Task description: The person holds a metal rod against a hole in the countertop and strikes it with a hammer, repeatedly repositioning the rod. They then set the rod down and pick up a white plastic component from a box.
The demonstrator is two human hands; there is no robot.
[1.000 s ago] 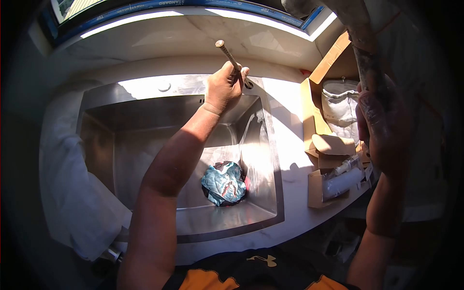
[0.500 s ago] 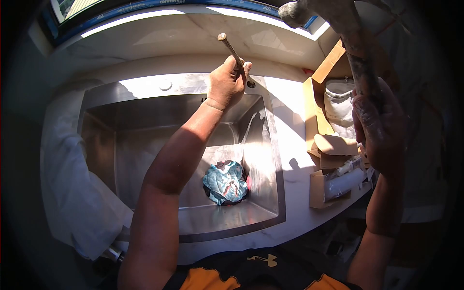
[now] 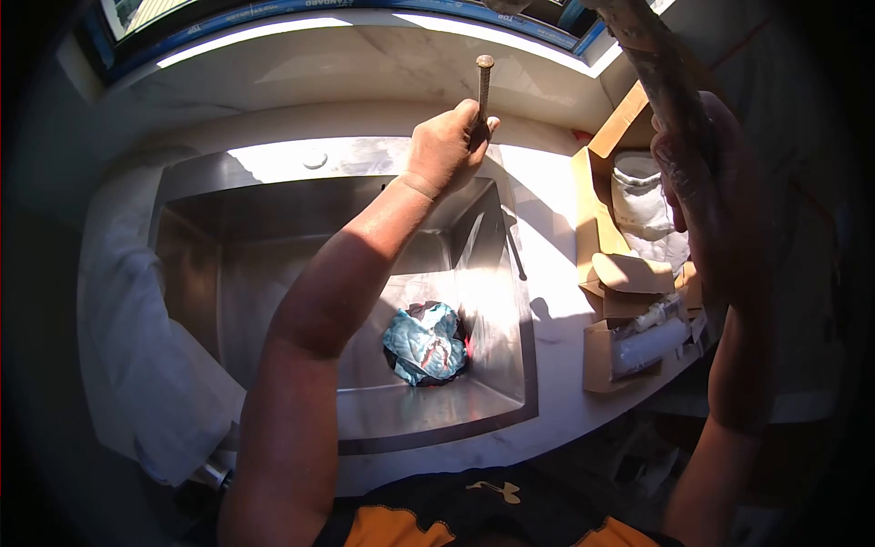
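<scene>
My left hand [image 3: 449, 149] is wrapped around a ribbed steel rod [image 3: 485, 89] with a flattened, round top. It holds the rod close to upright over the sink's back right corner; the rod's lower end is hidden by the hand. On the right, my right hand [image 3: 720, 205] is closed around the handle of a hammer [image 3: 658, 77], raised above the cardboard box. The hammer's head is largely cut off by the top edge of the view. Below my left forearm, a crumpled blue cloth [image 3: 427, 345] lies in the stainless steel sink [image 3: 301, 428].
An open cardboard box [image 3: 591, 219] holds a white wrapped item [image 3: 638, 196]. In front of it, a smaller carton [image 3: 599, 356] contains a clear plastic-wrapped part. White cloth [image 3: 155, 346] drapes over the counter at left. A window frame with blue tape [image 3: 310, 7] runs along the back.
My left hand has shifted right and slightly up, and the rod has gone from leaning left to nearly upright. The hammer has risen, its head moving toward the top left, mostly out of view.
</scene>
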